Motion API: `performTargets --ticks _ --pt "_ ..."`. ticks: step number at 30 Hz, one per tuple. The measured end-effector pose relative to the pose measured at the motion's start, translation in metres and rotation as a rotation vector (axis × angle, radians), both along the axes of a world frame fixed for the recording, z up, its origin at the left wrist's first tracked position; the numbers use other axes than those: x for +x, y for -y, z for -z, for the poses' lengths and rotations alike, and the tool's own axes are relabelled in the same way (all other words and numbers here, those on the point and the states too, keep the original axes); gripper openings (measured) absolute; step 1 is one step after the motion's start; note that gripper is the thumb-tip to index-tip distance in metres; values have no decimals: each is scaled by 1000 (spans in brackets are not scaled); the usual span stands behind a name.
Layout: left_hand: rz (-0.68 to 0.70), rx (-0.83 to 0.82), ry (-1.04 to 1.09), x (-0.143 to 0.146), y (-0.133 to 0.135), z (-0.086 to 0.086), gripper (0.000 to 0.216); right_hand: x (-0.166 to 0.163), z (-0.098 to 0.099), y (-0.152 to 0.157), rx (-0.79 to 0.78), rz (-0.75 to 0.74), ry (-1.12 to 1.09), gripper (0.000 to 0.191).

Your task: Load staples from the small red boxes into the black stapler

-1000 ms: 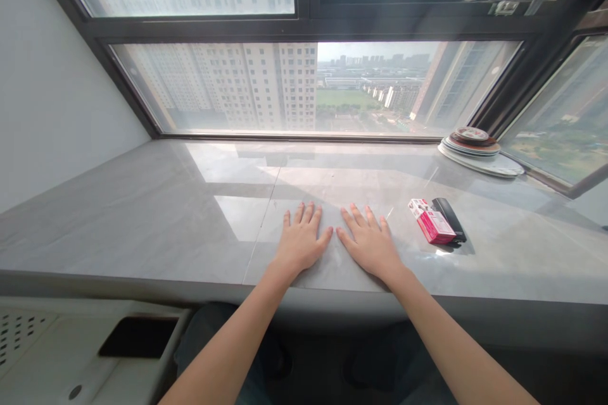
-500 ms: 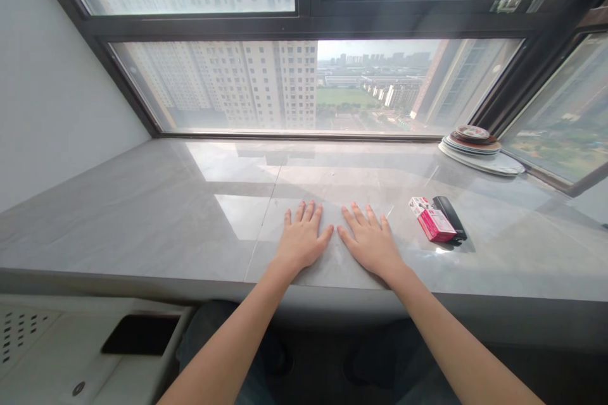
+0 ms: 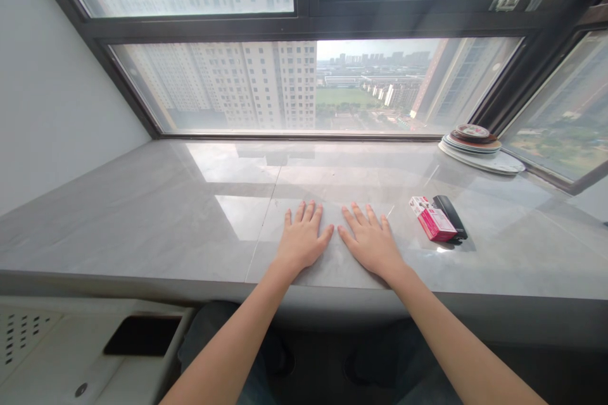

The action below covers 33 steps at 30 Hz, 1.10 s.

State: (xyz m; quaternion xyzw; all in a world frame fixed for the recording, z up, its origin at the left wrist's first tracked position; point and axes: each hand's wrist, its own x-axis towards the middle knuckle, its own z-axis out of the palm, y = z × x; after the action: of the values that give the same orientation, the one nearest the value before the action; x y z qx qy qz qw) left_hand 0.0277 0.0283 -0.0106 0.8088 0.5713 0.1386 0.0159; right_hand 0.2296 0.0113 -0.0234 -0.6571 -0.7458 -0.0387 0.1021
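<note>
My left hand lies flat on the grey stone-look sill, fingers spread and holding nothing. Beside it, my right hand rests palm down in the same way, its thumb a small gap from the left thumb. To the right of my right hand, apart from it, lies a small pink and white box. A black stapler lies against the box's right side, partly hidden by it.
A stack of plates sits in the far right corner by the window frame. Below the sill's front edge at left stands a white cabinet-like unit with a dark opening. A white wall bounds the left side.
</note>
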Motion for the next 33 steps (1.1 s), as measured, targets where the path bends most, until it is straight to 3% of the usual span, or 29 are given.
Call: performTargets --ticks 14,17,20,23,24,26,27,29,31,33 --pt "2 13 6 -1 0 -2 68 -1 1 1 17 -1 -43 64" --pt "5 17 14 -1 -1 -1 68 -2 -4 2 18 -23 -147 62" --pt "9 9 15 -2 -2 0 67 8 -21 5 -28 -84 -352 61" --pt "12 7 20 -2 -4 1 67 50 -45 7 43 -65 -472 55" --pt "13 8 23 -2 -4 2 67 72 -51 7 153 -25 -502 50" --pt "15 13 28 -2 -4 3 66 125 -61 2 352 130 -492 45" --pt "14 14 30 -2 -5 3 66 152 -63 -1 369 248 -503 48" --pt "15 15 37 -2 -5 3 66 202 -63 -6 192 440 -610 59" --pt "18 11 46 -2 -5 4 66 236 -59 -9 -14 427 -724 59" --pt "25 6 57 -2 -5 4 66 249 -55 -10 -237 354 -874 60"
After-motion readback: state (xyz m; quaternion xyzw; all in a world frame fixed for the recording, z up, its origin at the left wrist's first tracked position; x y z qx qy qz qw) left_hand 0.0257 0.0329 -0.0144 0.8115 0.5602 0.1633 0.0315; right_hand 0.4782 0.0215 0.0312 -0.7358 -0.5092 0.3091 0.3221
